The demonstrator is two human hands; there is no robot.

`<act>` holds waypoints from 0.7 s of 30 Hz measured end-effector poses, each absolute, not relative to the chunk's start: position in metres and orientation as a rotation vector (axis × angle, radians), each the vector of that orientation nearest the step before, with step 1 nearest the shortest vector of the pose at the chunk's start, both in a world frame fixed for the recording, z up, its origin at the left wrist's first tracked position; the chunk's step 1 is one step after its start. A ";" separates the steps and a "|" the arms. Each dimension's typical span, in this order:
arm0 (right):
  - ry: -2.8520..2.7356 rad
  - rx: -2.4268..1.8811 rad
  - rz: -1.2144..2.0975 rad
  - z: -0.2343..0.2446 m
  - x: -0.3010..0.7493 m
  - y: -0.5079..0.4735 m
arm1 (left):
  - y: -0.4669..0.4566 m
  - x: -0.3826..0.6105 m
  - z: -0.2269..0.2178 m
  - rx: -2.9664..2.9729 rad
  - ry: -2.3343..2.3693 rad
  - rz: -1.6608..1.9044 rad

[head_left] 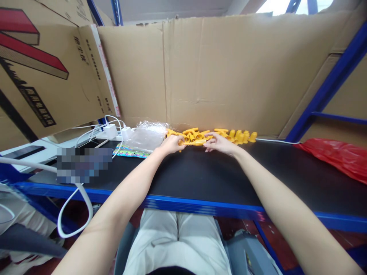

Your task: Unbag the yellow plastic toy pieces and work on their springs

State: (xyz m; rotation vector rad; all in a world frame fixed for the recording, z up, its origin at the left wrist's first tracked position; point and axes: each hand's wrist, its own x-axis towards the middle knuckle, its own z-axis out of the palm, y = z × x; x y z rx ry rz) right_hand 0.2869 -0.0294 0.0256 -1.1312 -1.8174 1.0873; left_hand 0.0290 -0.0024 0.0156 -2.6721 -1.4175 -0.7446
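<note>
A long yellow plastic piece (pixel 196 143) lies level between my two hands, just in front of a row of other yellow parts. My left hand (pixel 171 144) is closed around its left end, thumb and fingers pressed together. At the right end, the curled fingers of my right hand (pixel 220 144) grip it, partly covering it. Behind my hands, several yellow plastic parts (pixel 192 133) lie heaped, some long and some with round openings. Several small yellow cup-shaped pieces (pixel 246 136) stand grouped to the right of my right hand.
Clear plastic bags (pixel 146 136) lie left of my left hand on a colourful printed packet (pixel 130 151). White chargers and cables (pixel 110 131) crowd the left side. A red plastic bag (pixel 336 156) rests at right. Cardboard (pixel 229 76) walls the back of the black shelf (pixel 200 177).
</note>
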 end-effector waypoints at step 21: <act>-1.882 -1.224 1.077 0.028 0.295 -0.030 | -0.008 0.030 0.021 -2.645 -1.402 -0.830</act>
